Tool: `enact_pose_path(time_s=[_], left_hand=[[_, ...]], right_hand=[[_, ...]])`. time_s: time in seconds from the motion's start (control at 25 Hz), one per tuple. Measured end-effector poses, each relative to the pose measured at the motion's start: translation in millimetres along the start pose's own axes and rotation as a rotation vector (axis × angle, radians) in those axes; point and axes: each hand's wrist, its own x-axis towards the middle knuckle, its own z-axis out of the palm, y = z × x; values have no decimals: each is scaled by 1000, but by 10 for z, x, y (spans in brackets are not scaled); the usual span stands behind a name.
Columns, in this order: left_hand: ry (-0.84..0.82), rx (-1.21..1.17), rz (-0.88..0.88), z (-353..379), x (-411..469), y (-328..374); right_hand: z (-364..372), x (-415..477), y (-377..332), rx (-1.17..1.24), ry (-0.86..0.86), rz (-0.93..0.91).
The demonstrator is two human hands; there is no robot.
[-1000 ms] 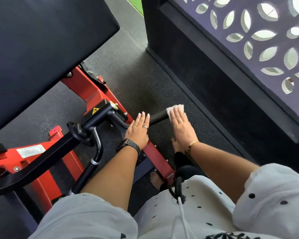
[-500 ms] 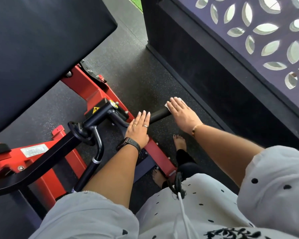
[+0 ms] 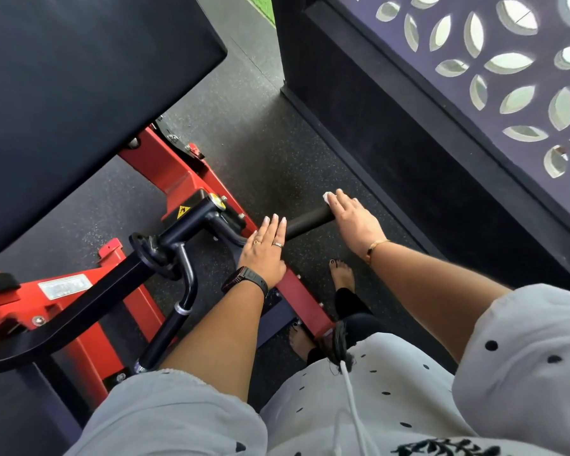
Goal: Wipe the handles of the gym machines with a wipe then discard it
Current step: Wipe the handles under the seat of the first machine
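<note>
Right hand (image 3: 352, 222), fingers straight, presses the wipe (image 3: 327, 196) onto the handle (image 3: 306, 222) tip; left hand (image 3: 264, 255) rests flat on its inner end

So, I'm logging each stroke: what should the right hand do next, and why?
Probably slide the right hand with the wipe inward along the handle, toward the left hand: the wipe sits under its fingers at the handle's outer end, and the stretch between the hands lies uncovered.
</note>
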Motion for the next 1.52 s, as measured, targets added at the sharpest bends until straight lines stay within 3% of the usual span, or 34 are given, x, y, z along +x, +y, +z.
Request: enact_pose_path(time_s=[0.16,0.24,0.36,0.52,0.64,0.8,0.88,1.04,1.2,1.32,1.44,1.52], left_hand=[[45,85,74,-5,9,53],[45,128,122,-29,60,119],[30,175,150,-41,123,195],[21,184,141,-40,110,208],[13,162,134,-77,136,214],[14,164,127,-82,152,220],[6,164,123,-71,149,217],[9,172,127,-73,142,224],[26,172,128,-75,145,228],[13,148,127,-67,139,221],[12,158,140,-71,139,201],[11,154,147,-63,145,194]], right_hand=[[-3,60,-140,-111,-1,-297],[32,-138,-37,-8,43,-268],[72,-145,-50,212,64,10],[-106,385,-120,696,-100,494],[-118,221,-107,1016,-24,768],[-47,-47,-133,869,171,596],[-66,114,-126,855,117,539],[-68,241,-29,893,-117,708],[-49,39,-15,709,90,579],[-68,183,-64,645,15,413],[-96,352,-36,776,-148,590],[-91,242,-45,794,-139,690]])
